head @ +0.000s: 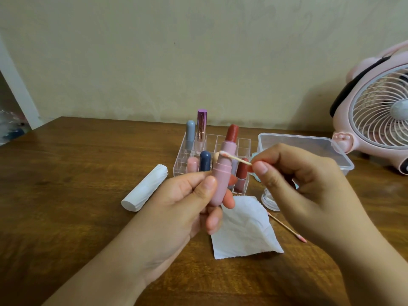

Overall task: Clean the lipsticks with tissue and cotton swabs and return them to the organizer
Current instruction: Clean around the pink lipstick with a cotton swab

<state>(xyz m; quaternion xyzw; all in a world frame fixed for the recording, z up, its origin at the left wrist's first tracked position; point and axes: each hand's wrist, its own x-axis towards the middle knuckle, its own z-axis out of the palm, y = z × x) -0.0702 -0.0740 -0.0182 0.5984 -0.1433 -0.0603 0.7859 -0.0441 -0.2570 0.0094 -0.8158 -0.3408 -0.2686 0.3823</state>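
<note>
The left hand (189, 204) grips the pink lipstick (223, 173) by its base, upright, red bullet exposed at the top. The right hand (293, 180) pinches a cotton swab (235, 157) between thumb and fingers, its tip touching the pink tube just below the bullet. Beneath the hands, a tissue sheet (245, 233) lies flat on the wooden table (77, 184), a used swab (287, 227) just beside it and a tissue roll (144, 191) to its left. Behind stands the clear organizer (212, 149), holding several lipsticks, with a lidded plastic box (309, 146) and a pink fan (379, 113) to its right
</note>
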